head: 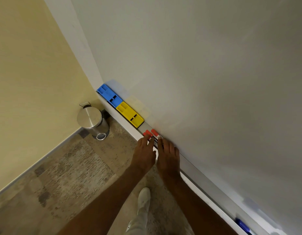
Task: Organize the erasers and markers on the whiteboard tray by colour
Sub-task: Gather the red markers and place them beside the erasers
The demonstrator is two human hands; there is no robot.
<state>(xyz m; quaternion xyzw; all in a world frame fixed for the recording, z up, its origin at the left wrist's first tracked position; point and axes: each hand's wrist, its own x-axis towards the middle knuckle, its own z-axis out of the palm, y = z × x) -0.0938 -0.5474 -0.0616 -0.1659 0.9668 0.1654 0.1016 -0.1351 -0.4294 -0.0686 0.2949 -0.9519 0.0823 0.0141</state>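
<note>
Speckled beige-brown floor [65,168] fills the lower left, meeting a pale yellow wall [28,65] at a grey skirting strip. Nearest the camera, a white shoe and light trouser leg [142,206] show between the two bare forearms. On the long grey metal whiteboard tray [213,192], low right, a dark blue marker cap [242,224] lies well apart from everything else. Further along, left hand [144,154] and right hand [168,156] sit side by side over the tray, fingers fairly straight and narrow, fingertips resting on two red-capped white markers [152,135]. Left fingertips touch the front marker, right fingertips the rear one by the board. Cannot tell if either hand actually pinches a marker; the marker bodies are mostly hidden under the fingers. Red caps poke out beyond the fingertips, lying parallel and just beside each other. Past a short bare gap of tray sits a yellow rectangular plastic eraser [130,114], touching a blue rectangular plastic eraser [109,95] at the tray's far end. Beyond the tray, on the floor in the corner, stands a round stainless steel pedal bin [92,122]. White whiteboard surface [197,65] fills the right side.
</note>
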